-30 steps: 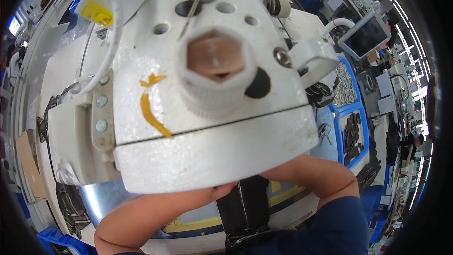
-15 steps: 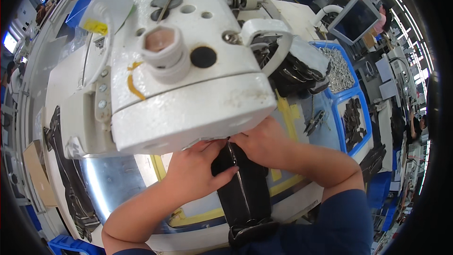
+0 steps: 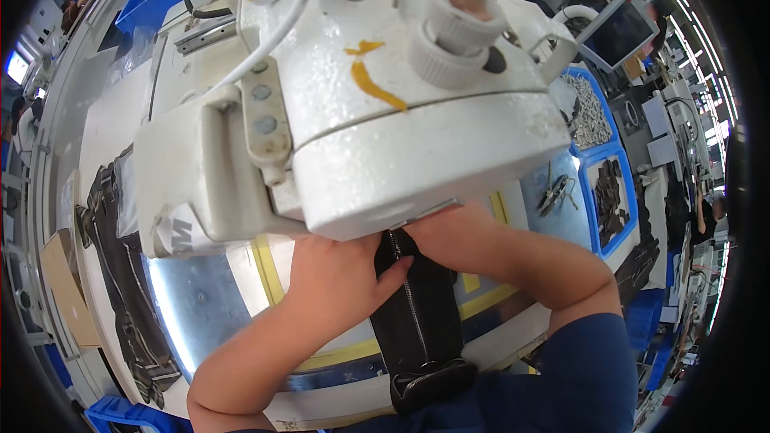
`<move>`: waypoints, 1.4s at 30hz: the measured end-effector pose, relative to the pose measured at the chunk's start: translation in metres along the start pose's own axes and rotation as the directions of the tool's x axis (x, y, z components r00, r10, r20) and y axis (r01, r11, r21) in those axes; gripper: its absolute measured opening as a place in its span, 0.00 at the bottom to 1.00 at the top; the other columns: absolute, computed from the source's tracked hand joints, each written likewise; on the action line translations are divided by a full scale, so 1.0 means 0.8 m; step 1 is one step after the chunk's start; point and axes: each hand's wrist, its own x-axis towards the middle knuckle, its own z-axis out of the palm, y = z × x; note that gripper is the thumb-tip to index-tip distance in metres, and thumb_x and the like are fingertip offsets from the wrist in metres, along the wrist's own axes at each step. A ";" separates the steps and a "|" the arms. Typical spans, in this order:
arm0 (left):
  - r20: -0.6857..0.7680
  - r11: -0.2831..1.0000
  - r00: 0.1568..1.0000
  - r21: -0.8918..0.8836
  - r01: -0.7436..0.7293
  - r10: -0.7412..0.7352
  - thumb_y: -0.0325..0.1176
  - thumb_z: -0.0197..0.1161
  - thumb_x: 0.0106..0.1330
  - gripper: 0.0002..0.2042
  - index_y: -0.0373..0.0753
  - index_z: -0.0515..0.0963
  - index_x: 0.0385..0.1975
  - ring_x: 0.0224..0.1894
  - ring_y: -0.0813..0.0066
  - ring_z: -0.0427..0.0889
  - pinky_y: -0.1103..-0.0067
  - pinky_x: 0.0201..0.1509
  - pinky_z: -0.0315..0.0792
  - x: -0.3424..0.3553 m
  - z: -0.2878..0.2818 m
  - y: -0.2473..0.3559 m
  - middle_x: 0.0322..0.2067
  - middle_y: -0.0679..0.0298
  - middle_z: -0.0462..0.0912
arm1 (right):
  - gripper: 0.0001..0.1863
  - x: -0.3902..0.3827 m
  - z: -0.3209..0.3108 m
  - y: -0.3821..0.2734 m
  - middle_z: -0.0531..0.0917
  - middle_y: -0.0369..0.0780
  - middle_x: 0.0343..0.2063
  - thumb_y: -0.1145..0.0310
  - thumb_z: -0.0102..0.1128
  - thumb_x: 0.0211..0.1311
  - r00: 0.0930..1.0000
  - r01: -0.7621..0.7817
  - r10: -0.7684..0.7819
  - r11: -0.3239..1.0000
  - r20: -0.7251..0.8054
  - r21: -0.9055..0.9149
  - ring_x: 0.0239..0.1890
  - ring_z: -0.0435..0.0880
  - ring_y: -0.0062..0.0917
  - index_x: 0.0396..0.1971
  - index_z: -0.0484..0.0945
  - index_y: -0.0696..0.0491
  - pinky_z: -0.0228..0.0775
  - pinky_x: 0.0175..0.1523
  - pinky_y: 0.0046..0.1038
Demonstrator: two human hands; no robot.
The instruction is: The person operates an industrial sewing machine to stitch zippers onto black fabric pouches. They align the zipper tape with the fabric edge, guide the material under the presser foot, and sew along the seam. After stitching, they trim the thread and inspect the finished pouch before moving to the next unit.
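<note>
A long black fabric piece with a metal zipper (image 3: 409, 313) runs from my body up to beneath the head of a white sewing machine (image 3: 425, 160). My left hand (image 3: 337, 273) holds its left side, the thumb laid across the zipper and the other fingers partly hidden by the machine. On the opposite side my right hand (image 3: 449, 232) grips the cloth close to the zipper's upper end; its fingertips are mostly covered by the machine head. The needle area is out of sight. A bunched black end with a curved zipper (image 3: 433, 385) lies against my front.
Blue trays at the right hold silvery metal parts (image 3: 589, 116) and dark pieces (image 3: 611, 200). Small thread snips (image 3: 555, 195) lie beside them. Dark striped fabric (image 3: 128, 289) hangs along the table's left edge. Yellow tape (image 3: 345, 355) marks the worktop, and a monitor (image 3: 618, 36) stands farther back.
The view has shifted, so the machine head appears farther right and covers more of my fingers. Both hands remain at the zipper, with the left thumb slightly higher along it.
</note>
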 end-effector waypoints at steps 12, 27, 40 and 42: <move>-0.068 0.996 0.993 0.025 -0.090 0.091 0.48 0.76 0.56 0.28 0.31 0.85 0.49 0.42 0.55 0.89 0.65 0.48 0.80 0.004 0.004 0.001 0.38 0.51 0.89 | 0.09 0.001 0.000 0.005 0.85 0.42 0.35 0.70 0.61 0.57 0.995 -0.002 0.010 0.997 -0.098 0.080 0.36 0.88 0.39 0.37 0.84 0.56 0.83 0.38 0.39; -0.072 0.960 0.973 0.198 -0.200 0.218 0.56 0.78 0.55 0.40 0.26 0.78 0.58 0.51 0.50 0.85 0.64 0.59 0.76 -0.011 0.012 0.005 0.50 0.47 0.83 | 0.20 -0.012 0.002 0.001 0.85 0.46 0.40 0.56 0.65 0.64 0.998 0.005 -0.016 0.987 0.067 0.162 0.44 0.87 0.38 0.41 0.82 0.60 0.79 0.51 0.37; 0.061 0.961 0.991 0.243 -0.130 0.119 0.55 0.77 0.56 0.48 0.19 0.69 0.66 0.57 0.42 0.81 0.61 0.65 0.76 -0.020 0.027 0.007 0.57 0.38 0.77 | 0.40 -0.027 -0.010 -0.005 0.81 0.59 0.56 0.43 0.63 0.66 0.994 0.081 -0.082 0.996 0.066 0.025 0.59 0.83 0.48 0.58 0.76 0.70 0.74 0.63 0.41; 0.068 0.952 0.988 0.265 -0.153 0.140 0.58 0.77 0.54 0.51 0.18 0.67 0.66 0.58 0.40 0.80 0.60 0.66 0.75 -0.019 0.025 0.010 0.58 0.36 0.76 | 0.40 -0.028 -0.007 -0.004 0.80 0.60 0.57 0.44 0.63 0.66 0.993 0.084 -0.087 0.995 0.074 0.044 0.60 0.82 0.48 0.58 0.76 0.71 0.73 0.64 0.41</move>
